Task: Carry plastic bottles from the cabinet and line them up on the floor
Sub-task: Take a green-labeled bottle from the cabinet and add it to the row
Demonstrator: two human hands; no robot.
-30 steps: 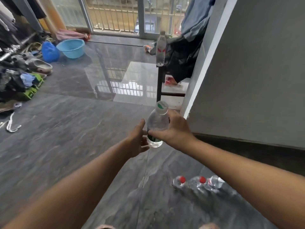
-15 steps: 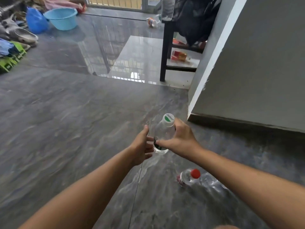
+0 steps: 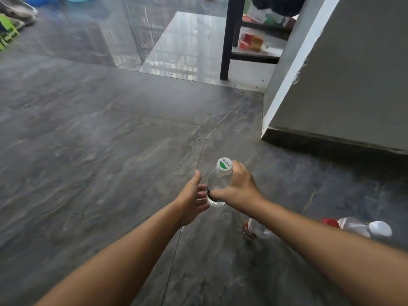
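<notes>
A clear plastic bottle (image 3: 217, 184) with a white and green cap is upright above the grey floor at the centre of the view. My right hand (image 3: 238, 189) grips it from the right side, thumb across its lower body. My left hand (image 3: 193, 199) is beside the bottle's lower part with fingers spread and relaxed, its fingertips near or touching the base. Behind my right forearm stand other bottles on the floor: one with a red label (image 3: 254, 229), and another with a red cap (image 3: 351, 225). Their lower parts are hidden by my arm.
A grey wall corner with white edge (image 3: 287, 85) stands at the right. A dark chair leg (image 3: 226, 45) and a red packet (image 3: 251, 41) are beyond it. Shoes and a green item (image 3: 6, 34) lie at the far left.
The view has tilted further down and closer to the floor. Both hands have lowered with the bottle, which is now more upright. More of the floor bottles show at the right.
</notes>
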